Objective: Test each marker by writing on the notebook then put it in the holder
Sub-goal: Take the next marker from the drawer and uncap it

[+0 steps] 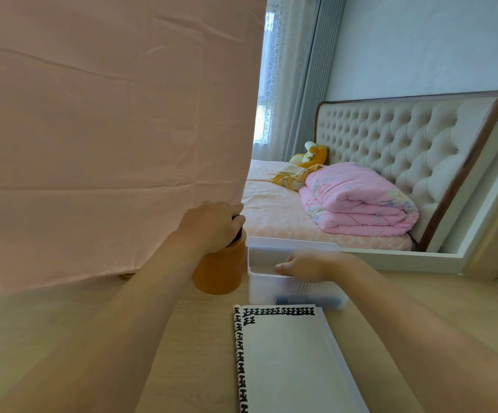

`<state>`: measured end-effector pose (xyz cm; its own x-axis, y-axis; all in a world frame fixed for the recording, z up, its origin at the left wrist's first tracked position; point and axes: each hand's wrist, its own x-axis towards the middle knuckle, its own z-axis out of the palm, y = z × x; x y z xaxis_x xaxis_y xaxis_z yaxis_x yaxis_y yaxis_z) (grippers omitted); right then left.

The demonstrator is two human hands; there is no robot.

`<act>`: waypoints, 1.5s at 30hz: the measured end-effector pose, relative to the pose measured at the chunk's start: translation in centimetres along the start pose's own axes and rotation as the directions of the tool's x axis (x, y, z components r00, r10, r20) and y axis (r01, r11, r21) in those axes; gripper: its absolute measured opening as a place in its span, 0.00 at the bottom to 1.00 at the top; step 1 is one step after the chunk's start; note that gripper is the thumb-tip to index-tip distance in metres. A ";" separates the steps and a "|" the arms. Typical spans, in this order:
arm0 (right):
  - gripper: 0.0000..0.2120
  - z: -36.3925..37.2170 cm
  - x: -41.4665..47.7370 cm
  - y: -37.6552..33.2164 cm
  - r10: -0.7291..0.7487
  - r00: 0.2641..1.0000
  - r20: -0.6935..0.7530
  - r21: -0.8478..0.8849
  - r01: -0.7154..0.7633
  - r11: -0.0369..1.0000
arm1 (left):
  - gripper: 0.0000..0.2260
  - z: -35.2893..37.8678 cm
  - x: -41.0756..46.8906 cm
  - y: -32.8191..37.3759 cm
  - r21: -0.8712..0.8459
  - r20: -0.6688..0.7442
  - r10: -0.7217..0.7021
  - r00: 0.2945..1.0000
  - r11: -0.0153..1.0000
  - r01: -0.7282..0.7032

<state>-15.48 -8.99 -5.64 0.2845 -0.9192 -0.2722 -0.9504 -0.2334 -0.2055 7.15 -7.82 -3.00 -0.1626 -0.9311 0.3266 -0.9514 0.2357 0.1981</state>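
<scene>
The left hand (212, 225) keeps a closed grip over the top of the orange holder (219, 268); the right hand (307, 265) reaches into the clear box (259, 281), its grip hidden; best to pick one marker cleanly, then write on the notebook (286, 359) lying near on the bench (420, 299).

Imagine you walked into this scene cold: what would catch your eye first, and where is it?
The big pink sheet hanging over the left half of the view dominates. Below it, on the wooden desk, the left hand covers the top of an orange holder, while the right hand reaches into a clear plastic box. A notebook with a black-and-white patterned border lies nearest the viewer.
</scene>
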 end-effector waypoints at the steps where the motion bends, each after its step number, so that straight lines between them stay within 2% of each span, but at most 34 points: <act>1: 0.19 0.4 0.1 0.0 0.012 1.000 0.012 0.018 -0.012 1.000 | 0.18 -0.2 0.0 -0.1 0.012 0.030 0.005 1.000 1.000 -0.006; 5: 0.23 1.2 0.3 0.1 0.032 0.998 0.056 0.154 -0.040 0.987 | 0.19 -0.7 -0.2 -0.5 0.083 0.075 0.004 0.997 0.997 -0.010; 8: 0.25 1.0 -0.1 0.3 0.018 0.995 0.094 0.179 -0.035 0.983 | 0.24 -0.3 -0.7 0.4 0.143 -0.015 0.011 1.000 0.990 -0.009; 11: 0.20 1.1 -0.4 0.3 -0.040 0.990 0.132 0.067 0.031 0.997 | 0.21 0.5 -2.0 1.7 0.134 -0.253 0.210 0.945 0.974 -0.180; 13: 0.11 1.2 -0.1 0.5 -0.021 0.993 0.115 0.115 0.008 0.993 | 0.14 1.3 -3.1 2.8 0.034 -0.353 0.320 0.879 0.943 -0.330; 14: 0.13 1.3 0.1 0.4 -0.003 0.995 0.097 0.185 -0.016 0.983 | 0.11 1.8 -3.6 3.3 -0.022 -0.363 0.343 0.866 0.926 -0.376; 17: 0.24 1.1 -0.3 0.2 0.037 0.995 0.094 0.309 -0.065 0.949 | 0.08 3.5 -5.1 4.4 -0.189 -0.246 0.333 0.910 0.904 -0.382; 19: 0.26 1.0 -0.8 -0.2 0.021 0.996 0.089 0.298 -0.047 0.953 | 0.08 4.7 -5.9 4.6 -0.229 -0.150 0.299 0.942 0.917 -0.327; 21: 0.30 0.9 -1.2 -0.5 0.014 0.999 0.045 0.274 -0.026 0.961 | 0.10 5.3 -6.5 4.5 -0.294 -0.052 0.228 0.972 0.927 -0.233; 24: 0.30 0.3 -1.7 -0.5 -0.059 0.989 -0.138 0.224 0.089 0.971 | 0.14 5.7 -7.1 5.0 -0.336 -0.002 0.145 0.989 0.932 -0.137; 28: 0.32 -0.8 -3.7 -1.1 -0.224 0.892 -0.392 0.136 0.297 0.945 | 0.16 5.8 -7.3 6.0 -0.383 -0.015 0.097 0.995 0.919 -0.096; 32: 0.12 -1.4 -5.4 -1.0 -0.331 0.743 -0.581 0.136 0.490 0.861 | 0.19 5.0 -7.2 6.5 -0.444 -0.101 0.060 0.993 0.890 -0.099; 35: 0.07 -1.7 -7.0 -1.3 -0.350 0.635 -0.688 0.093 0.556 0.826 | 0.18 3.8 -7.5 6.7 -0.482 -0.199 0.014 0.980 0.869 -0.111; 37: 0.06 -1.6 -8.4 -1.6 -0.329 0.594 -0.734 0.090 0.566 0.820 | 0.18 3.2 -8.1 6.8 -0.487 -0.243 0.012 0.970 0.863 -0.133; 40: 0.04 -0.9 -10.6 -2.0 -0.281 0.617 -0.735 0.299 0.667 0.683 | 0.20 2.4 -9.6 6.9 -0.491 -0.293 0.018 0.956 0.855 -0.166; 45: 0.05 2.2 -11.2 -2.0 -0.150 0.683 -0.715 0.528 0.667 0.526 | 0.21 2.5 -12.4 6.3 -0.459 -0.332 0.005 0.943 0.873 -0.166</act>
<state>-16.48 2.47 -4.21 0.2471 -0.8199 0.5165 -0.2442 -0.5685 -0.7856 2.56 4.51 -8.07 -0.0716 -0.7846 0.6159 -0.6830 0.4886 0.5430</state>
